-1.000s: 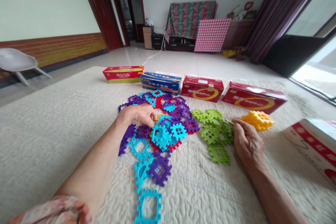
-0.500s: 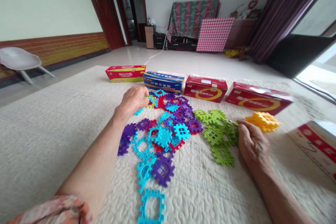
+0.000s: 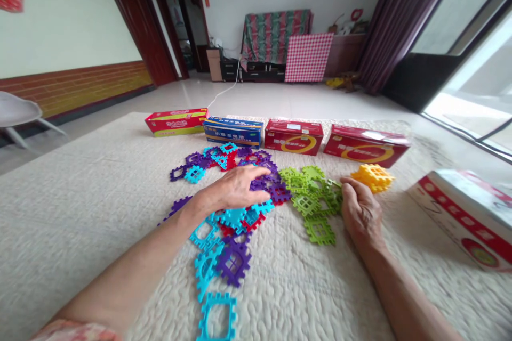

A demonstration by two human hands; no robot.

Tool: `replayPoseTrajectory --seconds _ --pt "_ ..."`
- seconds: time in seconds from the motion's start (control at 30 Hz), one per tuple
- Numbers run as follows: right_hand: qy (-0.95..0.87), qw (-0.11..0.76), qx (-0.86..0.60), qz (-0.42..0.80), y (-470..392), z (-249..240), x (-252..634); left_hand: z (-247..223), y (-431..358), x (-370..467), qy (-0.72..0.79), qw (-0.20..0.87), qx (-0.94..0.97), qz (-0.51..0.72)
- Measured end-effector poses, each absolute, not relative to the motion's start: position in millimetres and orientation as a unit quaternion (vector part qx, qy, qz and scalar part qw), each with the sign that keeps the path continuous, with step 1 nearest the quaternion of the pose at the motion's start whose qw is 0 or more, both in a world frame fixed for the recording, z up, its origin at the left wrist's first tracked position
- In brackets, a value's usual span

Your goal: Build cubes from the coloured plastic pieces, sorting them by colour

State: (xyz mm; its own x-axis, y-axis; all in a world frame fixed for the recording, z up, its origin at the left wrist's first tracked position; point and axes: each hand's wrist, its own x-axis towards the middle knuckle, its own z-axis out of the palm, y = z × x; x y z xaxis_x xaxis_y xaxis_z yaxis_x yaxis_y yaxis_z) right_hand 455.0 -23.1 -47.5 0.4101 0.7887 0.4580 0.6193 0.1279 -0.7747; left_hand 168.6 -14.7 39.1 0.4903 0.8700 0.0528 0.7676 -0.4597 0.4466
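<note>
At the centre of the frame, the left hand (image 3: 242, 186), thumb and fingers spread open, is above a mixed pile of notched turquoise, purple and red plastic tiles (image 3: 234, 264). Right of centre, the right hand (image 3: 362, 213) has curled fingers at the edge of a heap of notched lime-green plastic tiles (image 3: 320, 230); whether they grip one I cannot tell. Notched yellow plastic tiles (image 3: 374, 177) lie just beyond it, on the cream quilted cover (image 3: 288, 298).

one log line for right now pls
left hand: open over mixed-colour pile | right hand: at green pile edge | yellow stack: beside right hand | boxes: row behind piles
</note>
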Motion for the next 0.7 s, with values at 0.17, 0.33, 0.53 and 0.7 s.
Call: replayPoseTrajectory --seconds 0.17,0.33,0.53,0.7 --pt "-0.543 0.522 -0.653 0.074 -23 -48 455 18 -23 119 0.432 0.16 0.887 0.034" --pt "-0.548 0.507 -0.661 0.073 -25 -45 453 8 -5 86 0.48 0.093 0.87 0.054" --pt "-0.546 0.505 -0.665 0.069 -25 -45 453 3 3 74 0.515 0.01 0.85 0.108" --pt "-0.551 0.497 -0.667 0.069 -25 -45 454 1 -11 112 0.424 -0.027 0.885 0.189"
